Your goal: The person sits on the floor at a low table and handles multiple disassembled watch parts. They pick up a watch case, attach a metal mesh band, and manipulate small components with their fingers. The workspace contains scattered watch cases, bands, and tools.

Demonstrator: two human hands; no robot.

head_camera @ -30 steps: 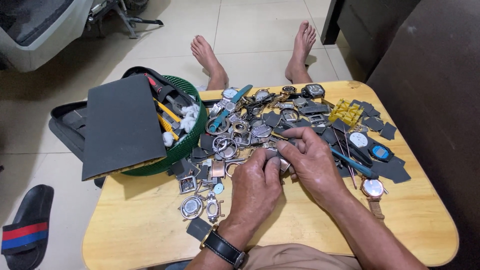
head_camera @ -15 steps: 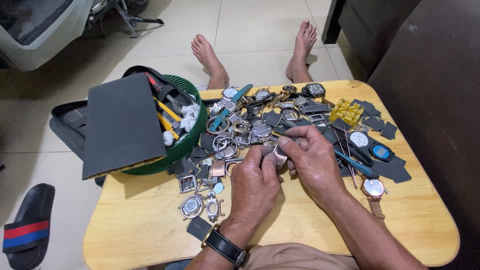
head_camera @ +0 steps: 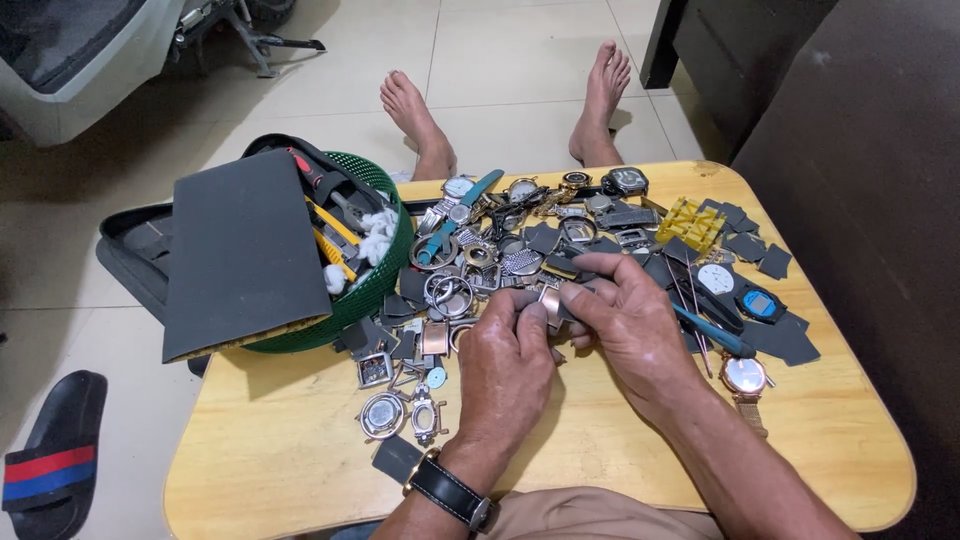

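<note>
We hold a small copper-coloured watch case (head_camera: 549,305) between both hands, just in front of the big pile of watch parts (head_camera: 500,250). Our left hand (head_camera: 508,365) pinches it with closed fingers, and our right hand (head_camera: 625,325) curls tight around its other side. The case is tiny and smooth, so we think it could slip out and drop into the pile, where it would be hard to find. Our right wrist sits near a blue screwdriver (head_camera: 712,333) and a round watch (head_camera: 745,375); a bump could knock them off the table (head_camera: 300,450).
</note>
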